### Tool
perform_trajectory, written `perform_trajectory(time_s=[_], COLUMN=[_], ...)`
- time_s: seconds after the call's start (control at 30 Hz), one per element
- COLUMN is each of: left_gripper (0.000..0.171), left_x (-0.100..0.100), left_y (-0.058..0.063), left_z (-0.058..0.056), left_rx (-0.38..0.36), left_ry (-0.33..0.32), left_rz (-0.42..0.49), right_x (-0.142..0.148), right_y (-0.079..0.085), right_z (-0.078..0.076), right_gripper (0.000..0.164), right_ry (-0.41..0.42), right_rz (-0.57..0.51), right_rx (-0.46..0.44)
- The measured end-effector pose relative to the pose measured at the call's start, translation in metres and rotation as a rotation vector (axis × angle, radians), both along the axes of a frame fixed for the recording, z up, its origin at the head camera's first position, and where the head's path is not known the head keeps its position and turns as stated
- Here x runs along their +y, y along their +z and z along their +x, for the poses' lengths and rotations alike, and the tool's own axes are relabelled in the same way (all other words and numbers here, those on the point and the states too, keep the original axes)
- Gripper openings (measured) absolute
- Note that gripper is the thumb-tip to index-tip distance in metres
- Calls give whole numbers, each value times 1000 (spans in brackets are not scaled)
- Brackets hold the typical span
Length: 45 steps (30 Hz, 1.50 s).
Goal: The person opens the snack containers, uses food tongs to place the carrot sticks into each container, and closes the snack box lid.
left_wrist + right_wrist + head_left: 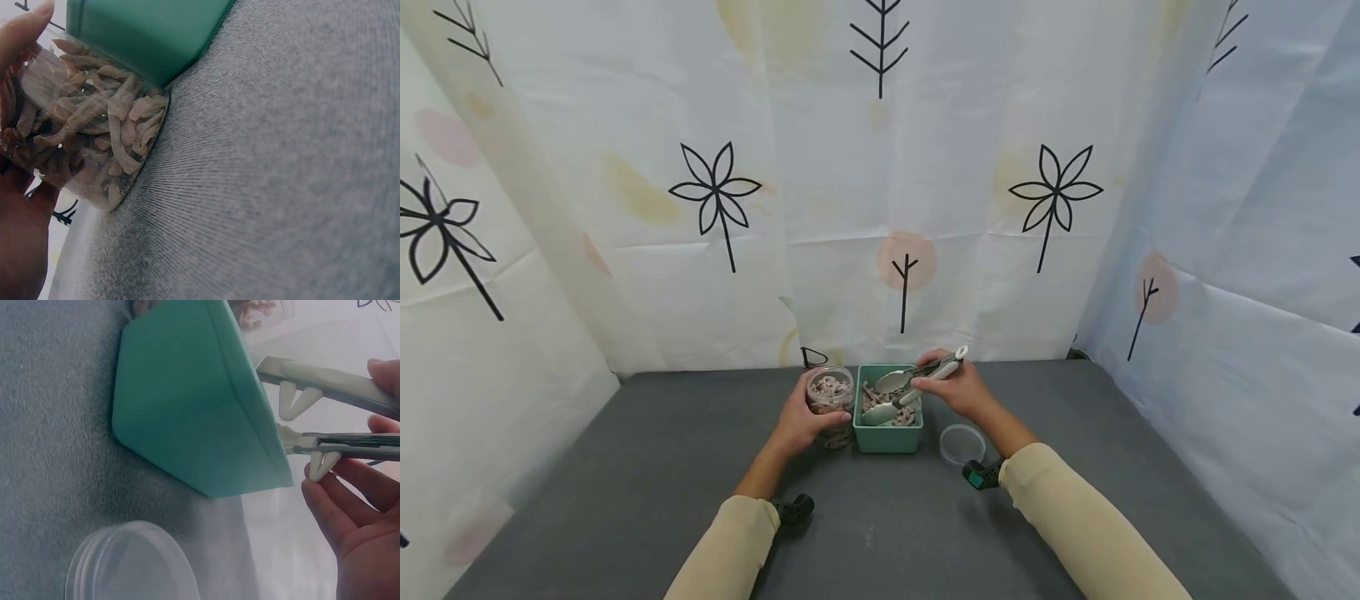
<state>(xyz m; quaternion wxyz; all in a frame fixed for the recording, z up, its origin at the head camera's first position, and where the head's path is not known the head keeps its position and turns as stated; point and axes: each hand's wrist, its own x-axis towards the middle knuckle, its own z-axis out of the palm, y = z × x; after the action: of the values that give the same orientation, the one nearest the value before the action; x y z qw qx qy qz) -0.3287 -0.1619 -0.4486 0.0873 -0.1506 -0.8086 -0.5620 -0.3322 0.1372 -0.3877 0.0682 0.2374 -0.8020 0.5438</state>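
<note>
My left hand (798, 422) grips a clear plastic jar (831, 390), its thumb and fingers curled round the side. Brown-grey dried strips (94, 119) fill much of the jar, which stands on the table against a green bin (887, 440). My right hand (957, 387) holds a pair of tongs (928, 379) by the arms, from the right of the bin. The tongs' spread, spoon-shaped heads reach into the bin over more of the strips (898, 417). In the right wrist view, the tong arms (350, 384) cross the bin's rim, with small white prongs beneath them.
A clear round lid (962, 445) lies on the grey table (880, 533) to the right of the bin, below my right forearm. Behind the table hangs a white patterned curtain (820, 292), close to the bin and jar.
</note>
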Motion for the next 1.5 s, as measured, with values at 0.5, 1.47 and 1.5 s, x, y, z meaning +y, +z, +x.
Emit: perform_trajectory(time_s=[0.5, 1.47, 1.5], left_gripper=[93, 92, 92], left_x=[0, -1, 0], left_y=[-1, -1, -1], left_z=[-1, -2, -2], left_rx=[-5, -6, -4], left_ry=[5, -12, -11], left_rz=[7, 5, 3], right_x=[-15, -7, -6], right_y=[-9, 2, 5], right_z=[-4, 9, 9], right_gripper=[24, 20, 19], right_ry=[-127, -217, -211], right_rz=[-55, -250, -252], right_rx=[30, 53, 60])
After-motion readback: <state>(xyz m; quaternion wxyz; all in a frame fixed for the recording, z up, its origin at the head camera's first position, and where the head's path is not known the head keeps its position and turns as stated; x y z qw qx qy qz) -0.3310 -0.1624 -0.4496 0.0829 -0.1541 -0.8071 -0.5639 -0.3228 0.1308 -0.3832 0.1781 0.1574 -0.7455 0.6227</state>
